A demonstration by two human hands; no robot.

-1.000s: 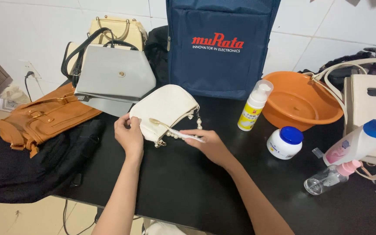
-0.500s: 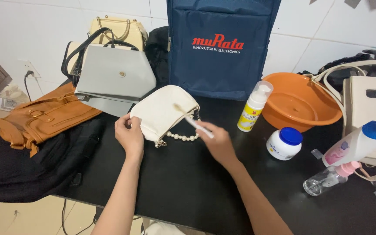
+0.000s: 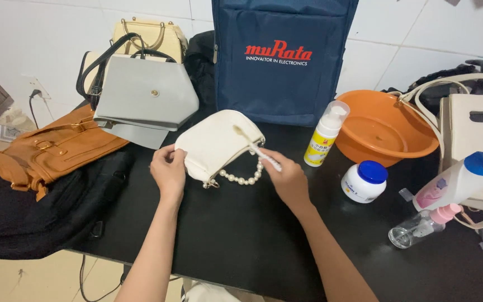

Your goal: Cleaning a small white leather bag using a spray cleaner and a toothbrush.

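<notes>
White leather-look purse sits on the black table; we pinch its near-left edge with our left hand, fingers closed on the material. Our right hand is clenched around a small white brush, its bristled tip lying against the purse's upper face, just beyond and left of the grip. A string of pearl beads hangs from the purse's lower edge, between our two hands.

Just right of the brush hand: a white-and-yellow foam pump bottle, upright. Past it, an orange basin; nearer us, a white jar with a blue lid. Further right, a tilted white bottle with a blue cap and a clear spray bottle with a pink top lying on its side.

Beyond the purse stands a navy bag. Left of the holding hand: a grey handbag, a cream handbag behind it, a tan leather bag resting on black cloth
</notes>
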